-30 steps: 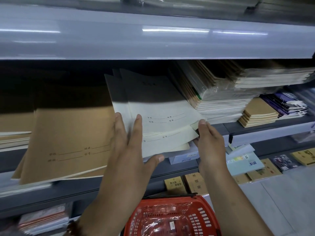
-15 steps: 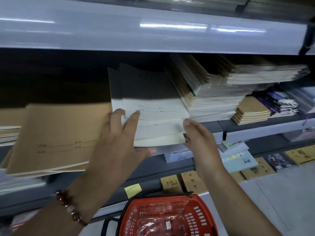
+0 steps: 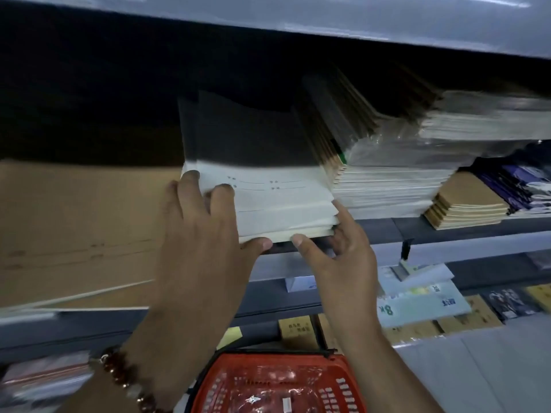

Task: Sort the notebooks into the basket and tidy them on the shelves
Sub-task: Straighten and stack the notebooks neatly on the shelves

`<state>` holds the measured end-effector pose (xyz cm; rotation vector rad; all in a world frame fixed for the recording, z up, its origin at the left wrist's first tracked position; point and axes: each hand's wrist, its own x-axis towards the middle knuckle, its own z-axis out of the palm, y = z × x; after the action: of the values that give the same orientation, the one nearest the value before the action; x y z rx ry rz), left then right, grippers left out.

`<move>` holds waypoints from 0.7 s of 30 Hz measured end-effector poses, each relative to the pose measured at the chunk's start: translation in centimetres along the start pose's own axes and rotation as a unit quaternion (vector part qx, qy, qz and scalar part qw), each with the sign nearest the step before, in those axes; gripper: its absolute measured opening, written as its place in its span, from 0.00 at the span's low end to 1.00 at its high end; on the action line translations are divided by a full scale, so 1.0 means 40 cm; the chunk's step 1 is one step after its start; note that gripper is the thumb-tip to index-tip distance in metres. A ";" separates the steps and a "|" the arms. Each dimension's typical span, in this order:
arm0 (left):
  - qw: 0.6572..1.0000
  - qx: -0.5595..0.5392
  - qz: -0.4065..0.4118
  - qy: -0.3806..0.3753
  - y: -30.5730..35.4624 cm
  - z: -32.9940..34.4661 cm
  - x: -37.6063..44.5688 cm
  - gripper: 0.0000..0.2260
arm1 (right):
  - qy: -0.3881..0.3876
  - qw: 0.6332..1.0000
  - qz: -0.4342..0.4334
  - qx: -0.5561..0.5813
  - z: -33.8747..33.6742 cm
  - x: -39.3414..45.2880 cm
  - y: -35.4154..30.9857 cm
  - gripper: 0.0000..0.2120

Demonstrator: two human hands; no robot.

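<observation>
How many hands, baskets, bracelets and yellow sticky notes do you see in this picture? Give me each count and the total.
Hands: 2, the left hand and the right hand, both on the white notebooks
Red basket: 1
Bead bracelet: 1
Yellow sticky note: 1
Total: 5

Pale cream notebooks (image 3: 268, 201) with printed lines, tan kraft notebooks (image 3: 74, 228) beside them, red latticed basket (image 3: 277, 383) below.

"8K" upside down on pale green pad (image 3: 423, 299) at lower shelf's front edge, other print on white notebooks (image 3: 268, 186), brown booklets too blurred to read
</observation>
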<state>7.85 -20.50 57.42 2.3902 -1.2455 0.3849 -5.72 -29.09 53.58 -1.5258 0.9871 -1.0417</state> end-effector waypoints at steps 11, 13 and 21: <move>0.975 -0.038 0.017 -0.220 -0.093 -0.083 0.110 0.55 | -0.070 0.997 -0.025 -0.033 -0.028 0.013 -0.005 0.43; 0.970 0.019 0.063 -0.234 -0.101 -0.085 0.124 0.54 | -0.076 0.975 -0.092 -0.188 -0.038 0.014 -0.001 0.45; 0.975 0.044 0.105 -0.190 -0.106 -0.074 0.131 0.40 | 0.005 0.929 -0.187 -0.320 -0.001 0.050 0.002 0.28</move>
<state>14.15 -20.64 61.23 2.4910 -1.6897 0.0389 -5.16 -31.00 53.79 -2.3187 1.1335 -1.0342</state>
